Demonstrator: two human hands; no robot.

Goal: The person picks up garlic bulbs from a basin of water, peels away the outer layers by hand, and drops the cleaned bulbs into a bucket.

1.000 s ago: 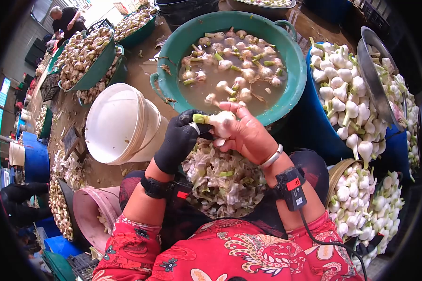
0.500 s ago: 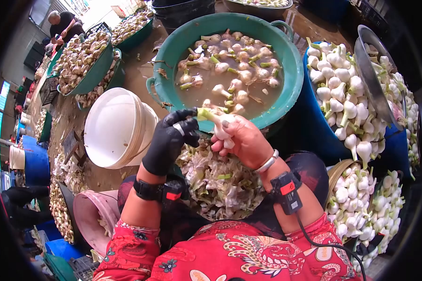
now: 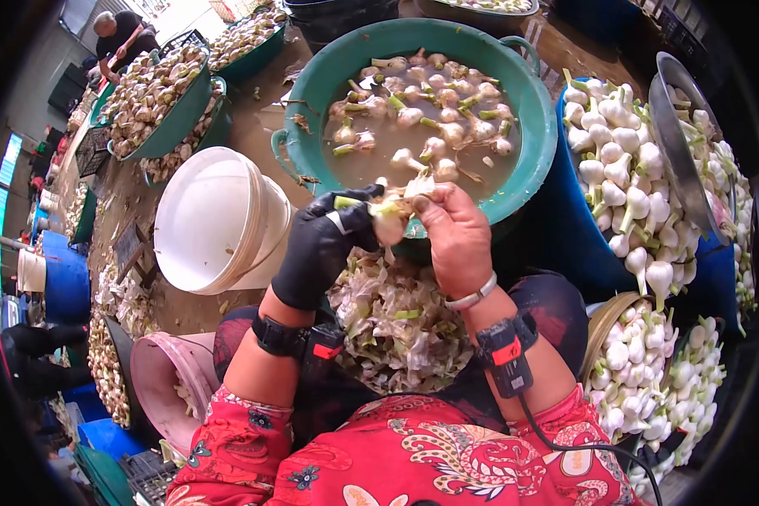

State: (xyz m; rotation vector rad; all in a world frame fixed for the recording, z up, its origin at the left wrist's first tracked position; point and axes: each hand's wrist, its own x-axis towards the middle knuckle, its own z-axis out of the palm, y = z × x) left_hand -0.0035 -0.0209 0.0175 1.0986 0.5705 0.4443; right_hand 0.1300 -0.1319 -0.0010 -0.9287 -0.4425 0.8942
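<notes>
At frame centre, the gloved left hand (image 3: 325,244) and bare right hand (image 3: 455,236) both pinch one garlic bulb (image 3: 390,223), its green stalk (image 3: 347,202) pointing toward the left hand.

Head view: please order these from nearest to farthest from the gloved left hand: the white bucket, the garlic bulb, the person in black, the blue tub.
1. Garlic bulb: held by the left hand itself.
2. White bucket: just to its left.
3. Blue tub: right side, past the right hand.
4. Person in black: far back, top left.
</notes>
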